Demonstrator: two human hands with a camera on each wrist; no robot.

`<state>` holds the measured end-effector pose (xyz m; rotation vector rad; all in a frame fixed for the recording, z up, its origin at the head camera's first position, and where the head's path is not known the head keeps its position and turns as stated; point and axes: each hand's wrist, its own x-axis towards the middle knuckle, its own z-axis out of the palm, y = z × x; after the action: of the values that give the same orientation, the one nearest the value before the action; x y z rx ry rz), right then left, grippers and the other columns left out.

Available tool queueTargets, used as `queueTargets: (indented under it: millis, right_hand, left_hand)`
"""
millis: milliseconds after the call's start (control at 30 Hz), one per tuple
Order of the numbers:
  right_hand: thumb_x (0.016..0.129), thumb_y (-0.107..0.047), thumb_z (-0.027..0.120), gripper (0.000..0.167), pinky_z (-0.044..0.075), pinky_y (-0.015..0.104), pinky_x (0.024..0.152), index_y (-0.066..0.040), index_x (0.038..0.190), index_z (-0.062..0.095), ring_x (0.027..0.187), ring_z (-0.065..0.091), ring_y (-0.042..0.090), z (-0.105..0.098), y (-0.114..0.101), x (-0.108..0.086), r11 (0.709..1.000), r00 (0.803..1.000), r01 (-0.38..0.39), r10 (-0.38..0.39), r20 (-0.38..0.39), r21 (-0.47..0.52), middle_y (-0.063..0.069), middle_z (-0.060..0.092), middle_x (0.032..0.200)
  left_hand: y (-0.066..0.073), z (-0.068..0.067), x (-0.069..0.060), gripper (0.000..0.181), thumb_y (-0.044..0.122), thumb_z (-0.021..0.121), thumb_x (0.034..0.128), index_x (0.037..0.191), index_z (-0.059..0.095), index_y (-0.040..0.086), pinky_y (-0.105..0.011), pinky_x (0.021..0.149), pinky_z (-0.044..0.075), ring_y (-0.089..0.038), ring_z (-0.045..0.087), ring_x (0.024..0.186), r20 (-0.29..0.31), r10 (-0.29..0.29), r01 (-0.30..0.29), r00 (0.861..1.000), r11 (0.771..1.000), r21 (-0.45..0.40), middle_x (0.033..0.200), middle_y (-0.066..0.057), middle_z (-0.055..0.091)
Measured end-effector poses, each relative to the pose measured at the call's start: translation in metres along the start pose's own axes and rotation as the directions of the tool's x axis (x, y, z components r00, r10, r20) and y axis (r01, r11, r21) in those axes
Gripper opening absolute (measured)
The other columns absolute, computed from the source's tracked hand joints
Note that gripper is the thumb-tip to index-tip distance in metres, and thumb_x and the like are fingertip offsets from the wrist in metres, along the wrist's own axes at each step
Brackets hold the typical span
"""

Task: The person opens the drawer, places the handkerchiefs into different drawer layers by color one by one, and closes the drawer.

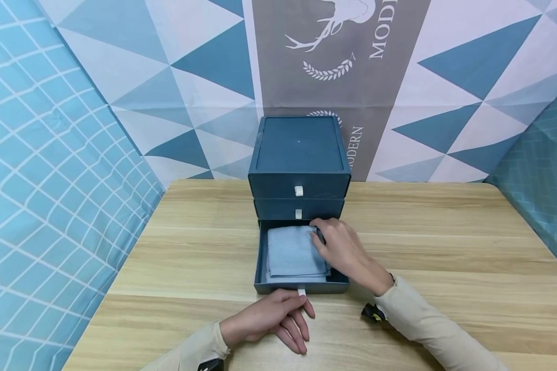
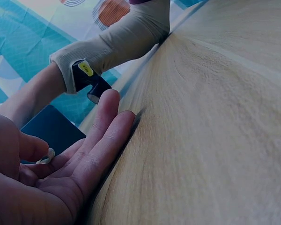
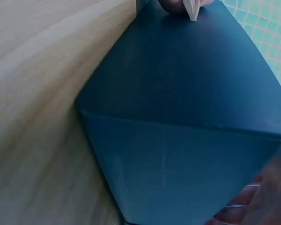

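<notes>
A light blue cloth (image 1: 292, 252), folded into a flat stack, lies in the pulled-out bottom drawer (image 1: 278, 288) of a dark blue drawer unit. My left hand (image 1: 274, 317) pinches the drawer's small white pull tab (image 1: 301, 292) between thumb and forefinger, its other fingers stretched out close to the tabletop. Over the drawer's right side, my right hand (image 1: 341, 245) reaches in with bent fingers, the thumb at the cloth's right edge. Its lower fingers are hidden in the head view. In the right wrist view the drawer's side wall (image 3: 173, 168) covers most of that hand (image 3: 267, 192).
Above the bottom drawer, two upper drawers (image 1: 283, 186) with white tabs stand closed. The unit sits at the back of the wooden table (image 1: 204, 247), against a patterned backdrop (image 1: 213, 62). A small black device (image 1: 373, 313) is by the right sleeve.
</notes>
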<state>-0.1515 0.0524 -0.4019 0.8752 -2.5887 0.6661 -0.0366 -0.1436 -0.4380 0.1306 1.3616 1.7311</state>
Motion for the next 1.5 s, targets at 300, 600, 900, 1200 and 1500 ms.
queueTargets:
  millis: [300,600,900,1200,1500]
  right_hand:
    - [0.090,-0.010,0.070,0.011,0.052,0.036,0.054,-0.004,0.098,0.074,0.064,0.063,0.021,-0.007,-0.004,-0.001,0.991,1.000,0.026,-0.024,0.010,-0.131,0.007,0.071,0.079]
    - [0.093,-0.013,0.068,0.013,0.046,0.027,0.046,-0.005,0.101,0.074,0.056,0.060,0.015,-0.033,-0.019,0.000,0.994,0.990,0.064,-0.075,-0.122,-0.094,0.005,0.070,0.075]
    - [0.096,-0.011,0.065,0.024,0.047,0.028,0.054,0.002,0.116,0.067,0.066,0.060,0.017,-0.093,-0.030,0.024,0.980,0.900,0.196,-0.162,-0.404,0.042,0.008,0.066,0.080]
    - [0.101,-0.021,0.060,0.032,0.044,0.049,0.098,-0.004,0.128,0.066,0.125,0.049,0.030,-0.115,0.005,0.045,0.991,0.970,0.024,0.010,-0.245,0.135,0.016,0.057,0.131]
    - [0.102,-0.023,0.060,0.033,0.041,0.051,0.107,-0.006,0.129,0.066,0.138,0.046,0.025,-0.112,0.023,0.046,0.987,0.985,0.066,-0.040,-0.168,0.149,0.011,0.054,0.144]
  left_hand:
    - [-0.001,0.000,0.001,0.042,0.032,0.041,0.1083,0.119,0.057,-0.005,-0.042,0.067,0.060,-0.022,0.073,0.071,-0.003,0.018,-0.018,1.000,1.000,-0.006,0.088,-0.015,0.071]
    - [-0.002,0.000,0.002,0.043,0.033,0.040,0.1084,0.119,0.057,-0.005,-0.044,0.067,0.060,-0.022,0.073,0.070,-0.013,0.016,-0.016,1.000,1.000,0.001,0.088,-0.015,0.071]
    - [-0.004,0.001,-0.002,0.042,0.032,0.041,0.1082,0.120,0.057,-0.005,-0.042,0.067,0.060,-0.022,0.073,0.071,-0.008,0.012,-0.012,1.000,1.000,-0.016,0.088,-0.015,0.071]
    - [-0.004,-0.001,-0.005,0.042,0.031,0.040,0.1086,0.120,0.056,-0.005,-0.041,0.067,0.061,-0.022,0.073,0.072,-0.004,0.007,-0.007,1.000,1.000,-0.012,0.089,-0.014,0.071]
    - [-0.002,0.000,0.001,0.042,0.031,0.040,0.1085,0.120,0.056,-0.005,-0.042,0.067,0.060,-0.022,0.073,0.071,0.002,0.014,-0.014,1.000,1.000,-0.009,0.089,-0.014,0.071]
